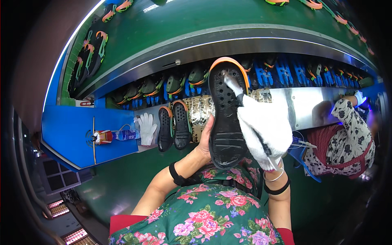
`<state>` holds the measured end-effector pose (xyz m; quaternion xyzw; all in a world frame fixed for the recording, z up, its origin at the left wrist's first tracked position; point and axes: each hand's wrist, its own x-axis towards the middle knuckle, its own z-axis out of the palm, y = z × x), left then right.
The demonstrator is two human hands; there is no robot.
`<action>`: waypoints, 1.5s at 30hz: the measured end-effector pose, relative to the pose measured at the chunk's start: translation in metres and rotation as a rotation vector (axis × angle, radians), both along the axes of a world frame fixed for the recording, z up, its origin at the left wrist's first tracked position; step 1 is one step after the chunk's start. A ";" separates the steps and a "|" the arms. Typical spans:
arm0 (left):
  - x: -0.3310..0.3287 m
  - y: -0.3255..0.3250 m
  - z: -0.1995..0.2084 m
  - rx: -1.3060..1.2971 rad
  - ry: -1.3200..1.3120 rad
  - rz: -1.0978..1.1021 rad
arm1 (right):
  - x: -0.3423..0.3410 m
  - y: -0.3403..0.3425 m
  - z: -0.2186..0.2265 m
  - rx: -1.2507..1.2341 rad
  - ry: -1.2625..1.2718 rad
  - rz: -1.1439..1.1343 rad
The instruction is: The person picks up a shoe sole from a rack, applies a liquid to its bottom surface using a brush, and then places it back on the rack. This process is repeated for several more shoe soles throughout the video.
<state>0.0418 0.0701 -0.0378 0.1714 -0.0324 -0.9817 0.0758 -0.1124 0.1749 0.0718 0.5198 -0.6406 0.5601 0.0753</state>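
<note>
A black shoe sole (pixel 226 122) with an orange toe rim stands tilted up in front of me, its face dotted with holes and shiny in places. My bare left hand (pixel 206 136) grips its left edge, thumb along the side. In a white, black-stained glove, my right hand (pixel 265 130) is closed at the sole's right side. A slim pale tool (pixel 232 83), apparently a brush, sticks out of the glove and touches the holed toe part. The glove hides its handle. Two similar soles (pixel 165 128) lie side by side on the ledge to the left.
Beyond the ledge, a lower rack (pixel 175 83) carries shoe parts on blue holders. Above it runs a green conveyor belt (pixel 196 18) with more parts. A white glove (pixel 146 127) and a plastic bottle (pixel 125 134) lie left. A co-worker (pixel 343 143) works at right.
</note>
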 end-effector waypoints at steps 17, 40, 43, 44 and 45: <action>-0.004 -0.011 0.000 -0.300 -0.314 -0.051 | 0.017 -0.003 -0.006 0.003 -0.152 0.175; -0.051 -0.045 0.023 -0.124 0.302 0.172 | 0.029 0.000 -0.026 0.062 -0.286 0.167; -0.052 -0.051 0.020 -0.045 0.408 0.122 | 0.031 0.001 -0.029 0.031 -0.034 0.295; -0.052 -0.052 0.020 -0.187 0.431 0.148 | 0.030 0.003 -0.030 0.031 -0.138 0.311; -0.052 -0.054 0.020 -0.188 0.409 0.148 | 0.030 0.004 -0.031 0.012 -0.133 0.365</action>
